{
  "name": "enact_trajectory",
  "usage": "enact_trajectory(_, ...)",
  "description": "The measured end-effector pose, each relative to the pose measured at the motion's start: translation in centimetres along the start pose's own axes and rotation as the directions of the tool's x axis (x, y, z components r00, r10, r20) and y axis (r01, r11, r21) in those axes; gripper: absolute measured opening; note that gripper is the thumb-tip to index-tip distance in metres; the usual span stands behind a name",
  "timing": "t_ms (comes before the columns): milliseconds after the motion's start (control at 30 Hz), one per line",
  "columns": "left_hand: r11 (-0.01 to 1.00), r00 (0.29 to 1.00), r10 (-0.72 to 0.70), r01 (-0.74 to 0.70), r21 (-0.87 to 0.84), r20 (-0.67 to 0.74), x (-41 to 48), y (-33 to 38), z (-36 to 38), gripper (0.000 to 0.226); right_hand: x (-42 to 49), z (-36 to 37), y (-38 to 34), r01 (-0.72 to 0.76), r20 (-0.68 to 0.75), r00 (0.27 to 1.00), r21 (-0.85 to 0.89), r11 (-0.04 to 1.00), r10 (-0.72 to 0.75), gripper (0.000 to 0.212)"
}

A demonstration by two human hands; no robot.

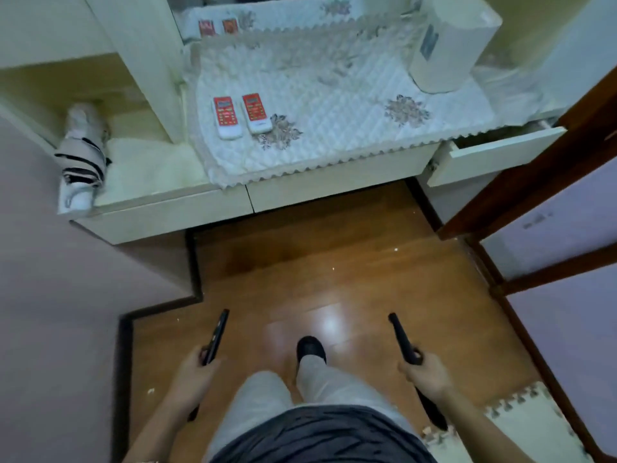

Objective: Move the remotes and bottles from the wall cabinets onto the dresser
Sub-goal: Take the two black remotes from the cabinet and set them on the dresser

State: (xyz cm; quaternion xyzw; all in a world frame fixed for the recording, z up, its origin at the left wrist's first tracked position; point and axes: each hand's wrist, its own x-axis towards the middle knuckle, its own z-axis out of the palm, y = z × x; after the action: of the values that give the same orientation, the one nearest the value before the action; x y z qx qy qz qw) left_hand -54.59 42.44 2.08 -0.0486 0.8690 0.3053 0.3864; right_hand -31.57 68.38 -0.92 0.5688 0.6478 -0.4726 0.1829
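My left hand (193,374) is shut on a black remote (217,335) that points forward over the wooden floor. A second black remote (402,337) is gripped in my right hand (425,374), also pointing forward. Both hands hang low, well short of the dresser (334,182). On the dresser's quilted white cloth (334,105) lie two white remotes with red faces (227,116) (256,112), side by side near the left end. A mirror behind the dresser reflects them.
A tall white container (447,45) stands at the dresser's back right. A drawer (494,155) is pulled open at the right. A folded striped umbrella (83,155) lies on the left ledge. A dark wooden door frame (521,202) runs along the right.
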Motion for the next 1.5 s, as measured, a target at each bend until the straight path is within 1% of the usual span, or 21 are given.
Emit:
enact_trajectory(67,0.999,0.999,0.046,-0.046,-0.005,-0.026,1.2,2.4,-0.3,0.007,2.2,-2.1,-4.0,0.068,-0.01,0.998,-0.057,0.996,-0.069,0.032)
enact_trajectory(100,0.999,0.999,0.043,-0.043,-0.004,-0.028,1.8,3.4,-0.4,0.006,3.2,-3.0,-6.0,0.1,-0.025,0.995,-0.056,0.993,-0.101,0.035)
enact_trajectory(233,0.999,0.999,-0.025,0.025,0.025,-0.024,4.7,6.2,-0.5,0.018,6.2,-6.0,-13.3,0.214,-0.117,0.971,0.053,0.975,-0.207,0.04)
enact_trajectory(300,0.997,0.998,-0.059,0.06,0.051,-0.019,6.6,7.6,-0.5,0.022,7.7,-6.8,-15.3,0.248,-0.129,0.963,0.085,0.965,-0.236,0.045)
enact_trajectory(400,0.995,0.999,-0.034,0.032,0.092,0.024,9.7,11.0,-0.5,0.021,9.5,-7.1,-16.6,0.192,-0.136,0.975,0.09,0.977,-0.178,0.046)
enact_trajectory(533,0.985,0.985,0.138,-0.148,0.09,0.106,14.0,18.1,-1.0,0.021,11.2,-7.7,-18.2,0.073,-0.142,0.988,0.042,0.996,-0.066,0.037)
enact_trajectory(600,0.971,0.965,0.224,-0.233,0.053,0.137,15.2,22.4,-1.6,0.022,11.9,-8.9,-20.3,0.091,-0.158,0.984,0.021,0.996,-0.086,0.037)
enact_trajectory(667,0.955,0.941,0.295,-0.296,-0.022,0.166,16.1,26.7,-2.4,0.024,12.6,-10.5,-23.5,0.166,-0.204,0.967,0.037,0.985,-0.155,0.04)
enact_trajectory(733,0.929,0.911,0.371,-0.362,-0.08,0.181,16.9,30.3,-3.1,0.022,13.2,-12.0,-27.0,0.239,-0.279,0.938,0.089,0.967,-0.206,0.043)
enact_trajectory(833,0.903,0.893,0.422,-0.399,-0.162,0.155,18.1,34.3,-3.6,0.021,14.2,-13.5,-31.9,0.323,-0.346,0.904,0.169,0.931,-0.251,0.044)
enact_trajectory(967,0.9,0.923,0.379,-0.351,-0.259,0.07,20.5,38.0,-3.8,0.023,16.7,-14.3,-38.0,0.401,-0.306,0.889,0.165,0.901,-0.339,0.047)
enact_trajectory(1100,0.912,0.94,0.339,-0.32,-0.259,0.032,22.3,40.7,-2.8,0.027,19.4,-14.2,-42.6,0.435,-0.219,0.891,0.159,0.886,-0.398,0.053)
enact_trajectory(1200,0.927,0.94,0.338,-0.34,-0.158,-0.045,23.8,42.5,-1.2,0.027,21.5,-13.8,-45.3,0.453,-0.142,0.887,0.09,0.887,-0.439,0.057)
enact_trajectory(1300,0.93,0.927,0.358,-0.364,-0.042,-0.115,25.4,44.0,0.4,0.047,23.4,-13.5,-47.4,0.495,-0.067,0.866,-0.024,0.868,-0.496,0.054)
enact_trajectory(1400,0.918,0.9,0.391,-0.367,0.147,-0.194,26.4,45.3,1.4,0.063,25.0,-13.1,-49.0,0.495,-0.013,0.866,-0.12,0.861,-0.5,0.048)
enact_trajectory(1467,0.904,0.895,0.393,-0.335,0.266,-0.21,27.2,45.9,1.7,0.063,26.0,-12.8,-49.7,0.491,0.002,0.865,-0.199,0.848,-0.501,0.049)
enact_trajectory(1500,0.902,0.896,0.388,-0.321,0.289,-0.217,27.6,46.1,1.8,0.063,26.4,-12.6,-49.9,0.498,0.003,0.857,-0.256,0.828,-0.515,0.05)
